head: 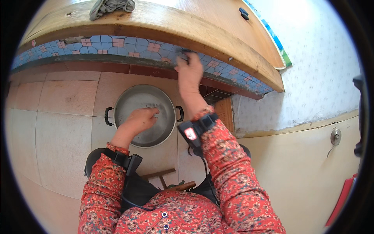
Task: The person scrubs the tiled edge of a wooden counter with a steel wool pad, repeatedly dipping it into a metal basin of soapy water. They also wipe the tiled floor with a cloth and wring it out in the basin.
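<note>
My right hand [190, 68] holds a dark grey scrubbing pad or cloth [184, 53], blurred, against the blue and pink tiles [131, 45] beneath a wooden ledge. Most of that pad is hidden by the fingers. Below and to the left, my left hand [141, 118] hovers over a round metal pan [146, 95] on the floor. Its fingers are loosely curled, with a gap at the thumb, and nothing is plainly held. The pan has two black side handles, and small dark specks lie in shallow water or on its bottom.
A crumpled grey cloth [111, 8] lies on the wooden ledge [175, 26]. Farther right on the raised surface is a small dark object [243, 13]. Between my legs shows part of a wooden stool or chair [160, 175]. A pale door [292, 169] with a metal handle [336, 137] stands to the right.
</note>
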{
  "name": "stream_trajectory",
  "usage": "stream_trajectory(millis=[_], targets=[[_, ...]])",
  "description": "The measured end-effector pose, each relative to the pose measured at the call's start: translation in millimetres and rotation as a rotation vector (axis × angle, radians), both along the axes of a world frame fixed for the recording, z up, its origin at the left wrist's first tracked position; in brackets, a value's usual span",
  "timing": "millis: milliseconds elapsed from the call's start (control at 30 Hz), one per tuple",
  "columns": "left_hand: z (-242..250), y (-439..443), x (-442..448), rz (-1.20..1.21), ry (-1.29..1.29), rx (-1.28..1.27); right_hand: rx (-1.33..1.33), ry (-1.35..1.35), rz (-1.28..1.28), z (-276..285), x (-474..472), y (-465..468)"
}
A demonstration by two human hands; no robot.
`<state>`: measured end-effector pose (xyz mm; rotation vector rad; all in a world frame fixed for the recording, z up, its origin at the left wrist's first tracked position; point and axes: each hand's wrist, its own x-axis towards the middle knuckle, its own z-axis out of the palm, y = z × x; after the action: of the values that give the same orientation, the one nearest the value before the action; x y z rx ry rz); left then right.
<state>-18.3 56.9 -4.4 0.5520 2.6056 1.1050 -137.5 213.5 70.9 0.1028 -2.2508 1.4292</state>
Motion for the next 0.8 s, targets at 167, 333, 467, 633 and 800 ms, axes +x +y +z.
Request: stream_trajectory(millis=[167, 333, 467, 633, 800], targets=[[0.1, -6.3, 1.4, 0.051, 0.057, 0.007, 0.323, 0.109, -0.112, -3.3, 3.3, 39.6], [2.5, -11.7, 1.8, 0.047, 0.045, 0.029, -0.517, -0.016, -0.422, 25.3, 2.4, 117.3], [1.8, -9.7, 1.3, 0.005, 0.039, 0.029, -0.605, -0.042, -0.422, 22.3, -6.2, 89.4], [0.8, -4.1, 0.5, 0.009, 0.026, 0.035, -0.418, -0.059, -0.147, 1.6, 1.0, 77.0], [2.5, 0.1, 0.5, 0.014, 0.028, 0.012, -0.551, -0.171, -0.275, 14.2, 8.4, 154.5]])
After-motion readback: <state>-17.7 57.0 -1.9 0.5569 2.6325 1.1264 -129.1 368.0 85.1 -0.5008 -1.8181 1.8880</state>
